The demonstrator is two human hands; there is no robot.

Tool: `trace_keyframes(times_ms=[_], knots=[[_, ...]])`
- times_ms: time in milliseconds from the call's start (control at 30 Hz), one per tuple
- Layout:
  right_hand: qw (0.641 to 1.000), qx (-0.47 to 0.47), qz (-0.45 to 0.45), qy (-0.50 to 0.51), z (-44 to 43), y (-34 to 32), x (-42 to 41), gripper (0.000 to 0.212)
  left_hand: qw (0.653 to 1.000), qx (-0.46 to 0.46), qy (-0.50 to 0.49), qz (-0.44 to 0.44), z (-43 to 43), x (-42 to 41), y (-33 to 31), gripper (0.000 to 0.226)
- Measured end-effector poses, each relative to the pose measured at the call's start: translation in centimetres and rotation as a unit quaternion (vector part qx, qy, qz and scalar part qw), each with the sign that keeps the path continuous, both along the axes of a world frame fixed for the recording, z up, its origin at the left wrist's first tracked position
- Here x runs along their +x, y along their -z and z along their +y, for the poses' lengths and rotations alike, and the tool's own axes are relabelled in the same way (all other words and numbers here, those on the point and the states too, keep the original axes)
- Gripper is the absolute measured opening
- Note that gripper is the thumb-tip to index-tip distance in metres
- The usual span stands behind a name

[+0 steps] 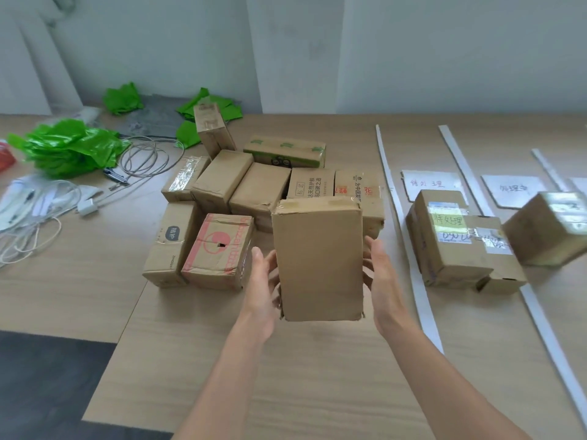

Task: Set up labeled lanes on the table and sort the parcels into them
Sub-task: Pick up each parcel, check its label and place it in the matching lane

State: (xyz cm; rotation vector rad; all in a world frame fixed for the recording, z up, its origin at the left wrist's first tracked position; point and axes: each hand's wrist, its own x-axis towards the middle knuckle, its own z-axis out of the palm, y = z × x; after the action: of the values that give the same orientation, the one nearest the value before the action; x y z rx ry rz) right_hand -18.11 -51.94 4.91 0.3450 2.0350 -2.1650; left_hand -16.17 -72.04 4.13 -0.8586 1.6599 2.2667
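Observation:
A plain brown cardboard parcel is held up above the wooden table between both hands. My left hand grips its left side and my right hand grips its right side. Behind it lies a cluster of several unsorted parcels, one with red print. To the right, white strips mark lanes. The first lane has a handwritten paper label and two stacked parcels with a yellow note. The second lane has another label and one parcel.
Crumpled green plastic bags and tangled white and grey cables lie at the left. A grey mat sits at the back by the wall. The table's front-left edge drops to dark floor.

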Motion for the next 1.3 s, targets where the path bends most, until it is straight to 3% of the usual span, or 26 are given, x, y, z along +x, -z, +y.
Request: trace_keyframes(times_ms=[200,500,700,833,1000,1200,1300], knots=[[1.000,-0.014,0.004,0.023,3.2,-1.3,1.3,0.067,0.998,0.013,0.035,0.047,2.9,0.6,-0.9,0.081],[0.995,-0.053,0.000,0.080,5.4,-0.7,2.8,0.068,0.996,0.017,0.057,0.062,4.5,1.0,-0.9,0.074],[0.994,-0.056,-0.006,0.092,6.0,-0.7,3.0,0.064,0.995,0.061,0.005,0.079,4.9,1.3,-1.2,0.072],[0.994,-0.052,-0.014,0.095,6.4,-0.9,3.2,0.069,0.993,0.070,0.006,0.094,4.8,1.7,-1.3,0.083],[0.996,-0.056,-0.020,0.074,6.3,-0.9,3.4,0.062,0.992,0.072,-0.008,0.106,4.5,1.8,-1.3,0.084],[0.998,-0.067,-0.020,0.002,6.2,-0.4,3.4,0.086,0.991,0.093,-0.006,0.093,4.3,2.4,-1.5,0.079],[0.997,-0.074,-0.019,0.006,6.3,-0.1,3.5,0.088,0.991,0.102,-0.027,0.084,4.3,2.7,-1.5,0.072]])
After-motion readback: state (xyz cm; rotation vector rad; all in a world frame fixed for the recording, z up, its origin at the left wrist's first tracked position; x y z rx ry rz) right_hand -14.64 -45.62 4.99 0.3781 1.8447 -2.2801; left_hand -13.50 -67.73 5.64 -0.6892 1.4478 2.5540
